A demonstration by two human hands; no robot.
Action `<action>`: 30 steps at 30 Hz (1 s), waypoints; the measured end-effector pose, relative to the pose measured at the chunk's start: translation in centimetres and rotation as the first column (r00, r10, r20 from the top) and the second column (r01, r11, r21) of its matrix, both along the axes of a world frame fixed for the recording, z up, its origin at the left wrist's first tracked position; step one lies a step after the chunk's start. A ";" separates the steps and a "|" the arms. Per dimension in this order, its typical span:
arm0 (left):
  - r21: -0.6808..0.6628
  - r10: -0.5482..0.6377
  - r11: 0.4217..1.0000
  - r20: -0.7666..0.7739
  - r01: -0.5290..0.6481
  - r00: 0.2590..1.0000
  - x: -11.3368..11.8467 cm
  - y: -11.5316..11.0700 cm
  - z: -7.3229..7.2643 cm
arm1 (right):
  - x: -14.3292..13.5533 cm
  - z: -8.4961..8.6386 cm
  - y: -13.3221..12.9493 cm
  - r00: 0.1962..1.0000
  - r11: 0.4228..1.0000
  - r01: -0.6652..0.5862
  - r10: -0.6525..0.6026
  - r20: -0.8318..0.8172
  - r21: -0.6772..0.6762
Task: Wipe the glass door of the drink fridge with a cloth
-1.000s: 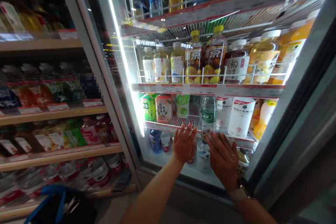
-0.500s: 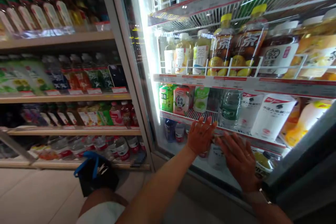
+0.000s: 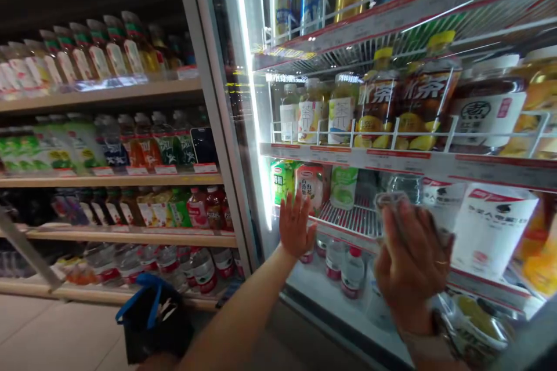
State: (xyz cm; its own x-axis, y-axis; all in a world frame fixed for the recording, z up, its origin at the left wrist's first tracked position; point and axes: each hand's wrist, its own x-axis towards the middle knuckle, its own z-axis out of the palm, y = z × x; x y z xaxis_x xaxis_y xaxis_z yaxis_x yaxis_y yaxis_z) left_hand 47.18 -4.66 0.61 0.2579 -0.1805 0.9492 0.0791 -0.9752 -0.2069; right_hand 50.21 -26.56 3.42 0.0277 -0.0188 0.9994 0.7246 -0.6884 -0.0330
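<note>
My left hand (image 3: 296, 227) is open, fingers raised and a little spread, near the front edge of a wire shelf (image 3: 352, 220). Behind its fingertips stands a red drink carton (image 3: 311, 182), beside a green one (image 3: 282, 181). My right hand (image 3: 413, 255) is in front of a clear water bottle (image 3: 405, 186). Its fingers lie over a crumpled greyish cloth (image 3: 387, 199), partly hidden beneath them. Right of this hand stands a large white carton (image 3: 491, 232).
Bottled teas (image 3: 342, 113) stand behind a wire rail on the shelf above. Small water bottles (image 3: 352, 272) are on the fridge floor. Shelves of bottles (image 3: 152, 145) line the left side. A black bag with blue handles (image 3: 152, 324) is low at left.
My hands have moved apart: the left goes left towards the red carton, the right goes up in front of the water bottle. The greyish cloth shows more clearly under it.
</note>
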 end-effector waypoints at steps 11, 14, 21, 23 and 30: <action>-0.015 -0.040 0.999 0.013 0.040 0.999 0.2 0.2 -0.7 | -1.6 -12.5 4.1 0.973 0.822 -0.226 0.211 -0.089 -0.522; -0.027 -0.080 0.996 0.019 0.080 0.997 0.4 0.3 -0.9 | -1.5 -14.6 3.0 0.983 0.777 -0.158 0.180 -0.025 -0.609; -0.028 -0.087 0.996 0.033 0.088 0.996 0.6 0.4 -1.0 | -0.4 -6.3 1.8 0.990 0.784 -0.070 0.130 0.053 -0.617; -0.024 -0.092 0.995 0.038 0.093 0.995 0.7 0.4 -0.9 | 0.0 -1.5 2.3 0.991 0.812 -0.040 0.108 0.083 -0.582; -0.051 -0.125 0.991 0.032 0.127 0.992 0.8 0.4 -1.1 | 0.5 9.9 5.0 0.985 0.893 0.008 0.071 0.159 -0.451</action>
